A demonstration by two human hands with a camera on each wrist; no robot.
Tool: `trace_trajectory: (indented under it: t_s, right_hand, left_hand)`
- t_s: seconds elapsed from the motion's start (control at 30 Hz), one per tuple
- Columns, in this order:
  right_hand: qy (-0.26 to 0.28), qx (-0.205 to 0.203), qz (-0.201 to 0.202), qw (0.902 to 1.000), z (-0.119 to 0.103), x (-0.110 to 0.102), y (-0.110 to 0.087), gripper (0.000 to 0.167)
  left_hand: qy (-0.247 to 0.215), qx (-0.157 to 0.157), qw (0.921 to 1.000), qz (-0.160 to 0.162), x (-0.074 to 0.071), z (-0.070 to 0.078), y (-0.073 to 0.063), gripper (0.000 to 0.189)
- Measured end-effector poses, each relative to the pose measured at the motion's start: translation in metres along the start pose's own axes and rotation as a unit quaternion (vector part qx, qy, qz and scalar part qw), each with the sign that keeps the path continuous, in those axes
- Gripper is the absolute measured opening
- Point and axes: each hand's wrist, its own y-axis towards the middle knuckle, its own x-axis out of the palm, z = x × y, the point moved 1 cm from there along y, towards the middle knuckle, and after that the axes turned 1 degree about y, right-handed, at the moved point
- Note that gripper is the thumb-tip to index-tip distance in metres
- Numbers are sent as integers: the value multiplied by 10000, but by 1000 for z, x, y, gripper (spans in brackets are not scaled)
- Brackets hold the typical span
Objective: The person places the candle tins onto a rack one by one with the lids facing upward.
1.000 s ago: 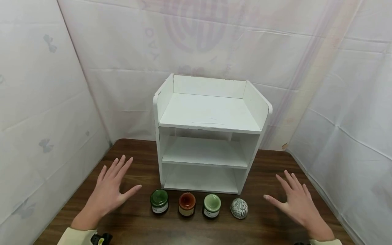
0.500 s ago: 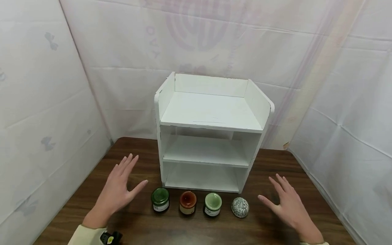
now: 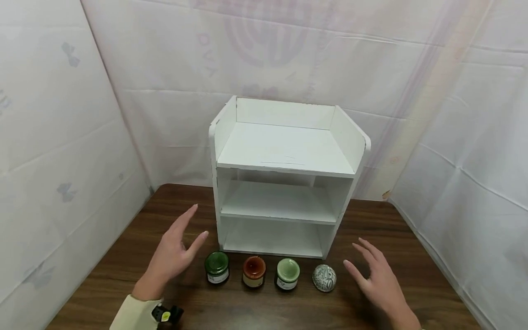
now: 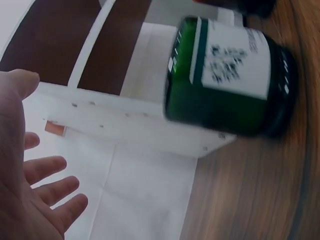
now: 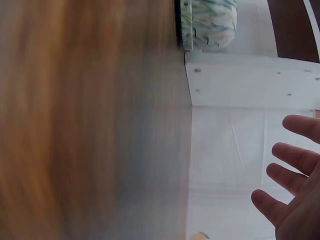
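In the head view my left hand (image 3: 170, 256) hovers left of a dark green glass jar (image 3: 217, 267), fingers extended and thumb apart, touching nothing. That jar shows a white label in the left wrist view. To its right stand an amber-brown jar (image 3: 254, 272) and a pale green jar (image 3: 287, 274). Last in the row is a rounded object with a black-and-white leaf pattern (image 3: 324, 278). My right hand (image 3: 380, 280) is just right of it, fingers spread and holding nothing. Behind the row stands a white shelf unit (image 3: 284, 172).
The shelf unit has a top tray with raised sides and two lower compartments. A brown wooden table (image 3: 264, 311) carries everything. White sheets (image 3: 165, 114) hang behind and at both sides. A black strap device (image 3: 167, 314) sits on my left wrist.
My left hand has moved right, towards the dark green jar, and turned more side-on. My right hand has moved left, closer to the patterned object. The jars and shelf stay put.
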Motion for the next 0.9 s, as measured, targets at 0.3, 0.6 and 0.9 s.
trace_trajectory:
  t_s: [0.3, 0.6, 0.9]
  right_hand:
    - [622, 14, 360, 9974, -8, 7, -3, 41]
    - [1218, 351, -128, 9919, -21, 13, -6, 41]
    - [2035, 1088, -624, 9710, -30, 21, -9, 48]
  left_hand:
    - [-784, 44, 9963, 356, 11, 11, 10, 63]
    - [-1467, -162, 9890, 127, 19, 5, 18, 52]
    - [-1649, -374, 9856, 9, 22, 3, 29, 51]
